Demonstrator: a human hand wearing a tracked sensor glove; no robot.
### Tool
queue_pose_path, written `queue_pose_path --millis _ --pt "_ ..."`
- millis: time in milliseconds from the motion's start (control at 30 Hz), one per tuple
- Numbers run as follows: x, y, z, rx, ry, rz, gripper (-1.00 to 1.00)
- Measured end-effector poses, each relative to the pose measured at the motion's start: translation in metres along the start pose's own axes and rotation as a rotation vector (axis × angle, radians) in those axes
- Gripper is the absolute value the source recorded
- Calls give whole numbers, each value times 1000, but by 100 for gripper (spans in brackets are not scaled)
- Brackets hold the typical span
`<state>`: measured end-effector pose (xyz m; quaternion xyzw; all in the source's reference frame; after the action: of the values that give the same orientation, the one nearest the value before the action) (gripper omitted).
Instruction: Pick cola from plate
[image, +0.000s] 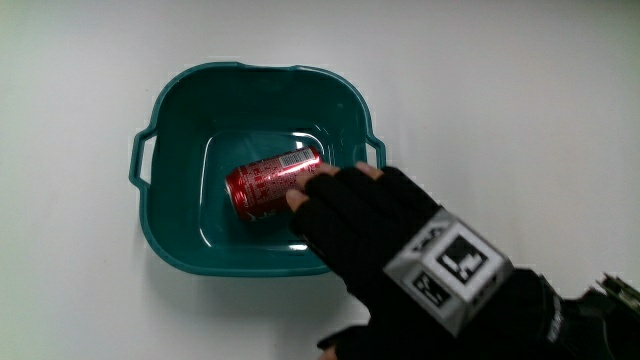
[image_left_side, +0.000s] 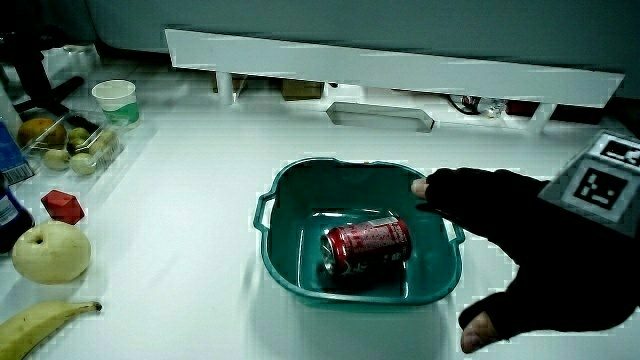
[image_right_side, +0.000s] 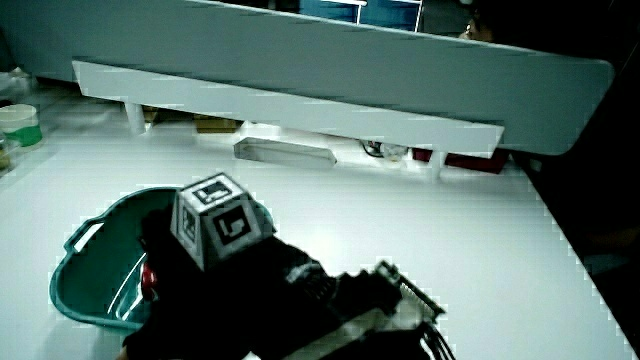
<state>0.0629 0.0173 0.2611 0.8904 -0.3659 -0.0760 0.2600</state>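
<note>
A red cola can (image: 265, 180) lies on its side in a teal basin (image: 178, 95) with two small handles. The gloved hand (image: 372, 215) hangs over the basin's rim on the side nearer the person. Its fingertips (image: 300, 198) reach the can's end, and the fingers are spread, not closed around the can. In a side view the can (image_left_side: 368, 243) shows whole on the basin (image_left_side: 285, 270) floor, with the hand (image_left_side: 520, 240) above the rim beside it. In a side view the hand (image_right_side: 230, 290) and its patterned cube (image_right_side: 218, 232) cover most of the basin (image_right_side: 80, 295).
In a side view, near the table's edge, lie a pale apple (image_left_side: 50, 252), a banana (image_left_side: 45, 318), a small red block (image_left_side: 63, 206), a clear box of fruit (image_left_side: 72, 140) and a cup (image_left_side: 115, 100). A low white partition (image_left_side: 400, 70) runs along the table.
</note>
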Motion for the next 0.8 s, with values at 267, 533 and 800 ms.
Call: queue_pose_path --millis 267,533,800 --pt "7 39 12 -3 137 -54 0" --pt "9 81 -9 29 103 -98 0" --pt "9 114 -29 2 93 -115 0"
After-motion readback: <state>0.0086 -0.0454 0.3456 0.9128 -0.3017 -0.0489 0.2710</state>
